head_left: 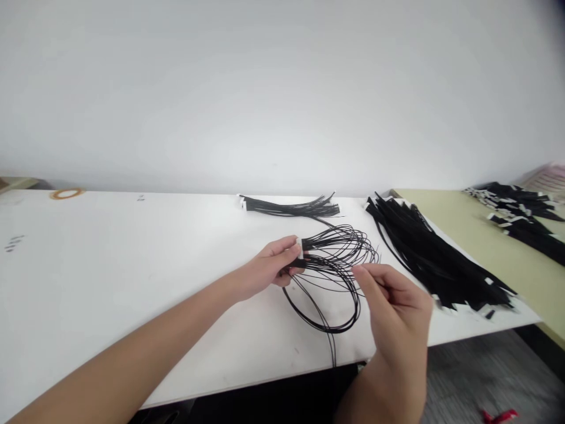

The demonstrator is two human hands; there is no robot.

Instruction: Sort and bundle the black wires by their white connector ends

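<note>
My left hand (285, 259) is closed on the white connector end of a wire harness (335, 253), above the front half of the white table. Many thin black wires fan out from the connector to the right, and some loop down below it. My right hand (392, 300) is closed in a pinch at the right side of this fan, with thumb and forefinger together beside the wires. A single black wire seems to run to the fingertips, but its end is hidden there. Behind the hands lies a small bundle of black wire harnesses (291, 206) with white connectors.
A large pile of black wire harnesses (424, 253) lies on the right of the white table (110, 265). More harnesses (529, 229) are on the pale yellow table (450, 206). An amber ring (67, 193) sits at the back left. A red object (501, 417) is on the floor.
</note>
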